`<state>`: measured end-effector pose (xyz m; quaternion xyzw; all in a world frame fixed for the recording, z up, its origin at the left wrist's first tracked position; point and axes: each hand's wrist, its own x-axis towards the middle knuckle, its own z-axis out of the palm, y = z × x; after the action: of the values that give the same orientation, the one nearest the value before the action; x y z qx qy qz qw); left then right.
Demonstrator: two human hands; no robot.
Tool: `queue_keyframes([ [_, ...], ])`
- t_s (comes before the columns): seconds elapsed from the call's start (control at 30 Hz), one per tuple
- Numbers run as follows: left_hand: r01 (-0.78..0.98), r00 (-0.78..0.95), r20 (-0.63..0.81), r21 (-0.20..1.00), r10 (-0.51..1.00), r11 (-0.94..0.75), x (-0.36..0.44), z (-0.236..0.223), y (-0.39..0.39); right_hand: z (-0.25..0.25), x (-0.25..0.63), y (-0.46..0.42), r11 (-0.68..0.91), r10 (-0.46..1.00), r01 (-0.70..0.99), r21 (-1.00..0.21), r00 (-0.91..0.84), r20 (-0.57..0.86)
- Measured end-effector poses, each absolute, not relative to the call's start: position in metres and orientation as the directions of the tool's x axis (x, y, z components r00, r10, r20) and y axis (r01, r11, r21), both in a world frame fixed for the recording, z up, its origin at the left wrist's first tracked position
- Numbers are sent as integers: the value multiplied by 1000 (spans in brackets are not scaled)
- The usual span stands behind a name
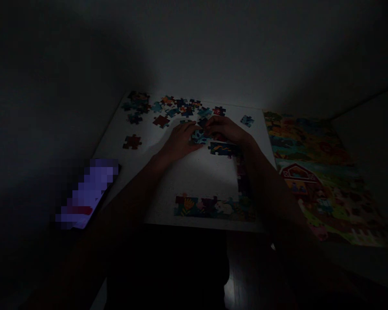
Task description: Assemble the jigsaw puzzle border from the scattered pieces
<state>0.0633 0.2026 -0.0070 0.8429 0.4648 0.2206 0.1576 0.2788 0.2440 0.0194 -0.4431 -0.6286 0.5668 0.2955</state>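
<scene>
**Dark lap [168, 267] near, puzzle pieces and two hands on a white table [210, 174]**

The lap is just past the near edge of the table. The left arm [132, 189] and right arm [278, 189] reach in over that edge. The left hand [181, 140] touches a spotted blue piece [198, 137]. Its thumb and fingers are apart, with the piece between them, but I cannot tell if they squeeze it. The right hand [226, 129] is bent over the far right side of that piece. I cannot tell if its fingers pinch anything.

Just under the right hand is a dark blue piece with an orange squiggle [223, 149]. A joined strip [213, 206] with a white animal and an orange plant lies along the near edge. More joined pieces go up the right side, partly under the right arm.

There is open room in the middle, between the hands and the strip, and more to the left of it. Loose pieces [181, 106] crowd the far edge. A brown piece [132, 142] sits alone on the left, and a pale blue piece [246, 120] sits alone at the far right.

A phone [95, 189] glows purple by the left edge. Its screen is too blurred to read. Past the right edge are a farm picture [326, 202] with a red barn and, farther, an animal picture [304, 135].
</scene>
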Motion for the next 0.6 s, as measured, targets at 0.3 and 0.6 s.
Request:
queue_keyframes([
  [0.3, 735, 433, 264, 451, 862, -507, 58, -6, 192, 12, 277, 242, 3, 916, 216, -976, -393, -84],
  [0.6, 740, 376, 306, 469, 875, -482, 53, -8, 181, 9, 275, 240, -6, 921, 192, -981, -381, -81],
])
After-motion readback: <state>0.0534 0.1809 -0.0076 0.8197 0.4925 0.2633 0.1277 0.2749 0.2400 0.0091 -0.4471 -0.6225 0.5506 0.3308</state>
